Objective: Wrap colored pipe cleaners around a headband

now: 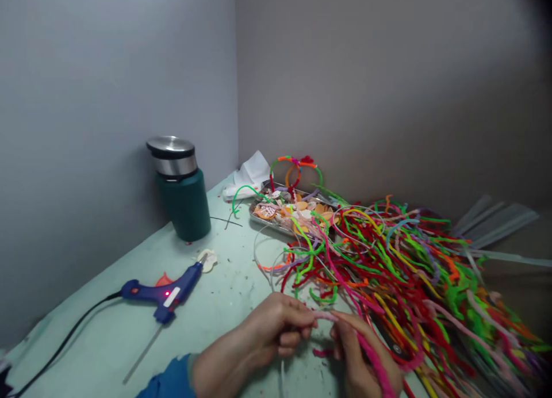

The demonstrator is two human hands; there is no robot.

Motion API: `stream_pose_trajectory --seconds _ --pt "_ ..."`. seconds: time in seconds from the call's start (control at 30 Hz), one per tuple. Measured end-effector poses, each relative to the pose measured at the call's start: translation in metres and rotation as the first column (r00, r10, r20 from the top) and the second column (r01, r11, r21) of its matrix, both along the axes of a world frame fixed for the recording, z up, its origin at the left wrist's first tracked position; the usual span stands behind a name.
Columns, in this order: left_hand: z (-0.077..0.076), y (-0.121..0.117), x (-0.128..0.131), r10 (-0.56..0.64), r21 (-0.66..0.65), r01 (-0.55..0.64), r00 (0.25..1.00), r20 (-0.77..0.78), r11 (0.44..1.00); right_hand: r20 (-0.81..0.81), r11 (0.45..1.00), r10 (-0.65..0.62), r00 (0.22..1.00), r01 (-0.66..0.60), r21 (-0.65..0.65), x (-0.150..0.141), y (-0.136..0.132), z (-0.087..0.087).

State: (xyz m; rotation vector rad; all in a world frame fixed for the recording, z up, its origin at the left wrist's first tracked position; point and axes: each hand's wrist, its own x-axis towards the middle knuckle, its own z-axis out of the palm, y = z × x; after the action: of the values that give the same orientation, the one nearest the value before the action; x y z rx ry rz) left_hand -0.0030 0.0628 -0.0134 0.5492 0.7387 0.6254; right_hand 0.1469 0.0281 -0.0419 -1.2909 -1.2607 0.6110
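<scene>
Holding a short pale pink pipe cleaner [324,316] low in the view, just above the near part of the table [233,323], with a left hand [280,329] at one end and a right hand [360,358] at the other. Pinched at left between thumb and forefinger, with the remaining fingers curled in loosely below; gripped at right between thumb and forefinger as well. Visible only as a small, slightly bowed stretch across the narrow gap between both sets of fingertips, and hidden beyond them on either side. Draped across the right hand, a thicker hot pink strand [373,363]; impossible to tell whether joined to the pale one. Below the gap, a small dark pink scrap [322,352]. Around the left forearm, a blue sleeve [170,381]. Just beyond and to the right of the right hand, a large tangled heap of coloured pipe cleaners [388,260], partly overlapping a metal tray [276,230] full of shells [302,205]. At the tray's far side, a pair of bent rings [296,173]; to the left, crumpled white paper [254,168]. Well to the left of the hands, a blue glue gun [166,294] with a lit red light, nozzle at a pale shell-like piece [209,261]. Farther back, upright near the wall, a green flask [183,196].
</scene>
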Motion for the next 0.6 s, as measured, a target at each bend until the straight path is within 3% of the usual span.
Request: stream_pose_trajectory --seconds 0.13,0.2,0.43,0.6 --pt "0.001 -0.015 0.01 0.162 0.101 -0.156 0.985 -0.064 0.983 0.003 1.0 0.002 1.0 -0.002 0.016 0.002 0.001 -0.004" --pt "-0.001 -0.024 0.014 0.192 0.093 -0.187 0.98 -0.044 0.978 0.028 0.999 0.023 0.999 -0.024 0.022 0.0 0.002 -0.003" --pt "-0.012 -0.039 0.01 0.222 -0.064 -0.22 0.975 0.019 0.973 0.181 0.986 0.065 0.981 -0.091 0.142 -0.013 0.008 0.018" --pt "-0.014 -0.042 0.009 0.217 -0.064 -0.213 0.974 0.064 0.975 0.154 0.98 0.063 0.986 -0.09 0.177 -0.012 0.001 0.014"
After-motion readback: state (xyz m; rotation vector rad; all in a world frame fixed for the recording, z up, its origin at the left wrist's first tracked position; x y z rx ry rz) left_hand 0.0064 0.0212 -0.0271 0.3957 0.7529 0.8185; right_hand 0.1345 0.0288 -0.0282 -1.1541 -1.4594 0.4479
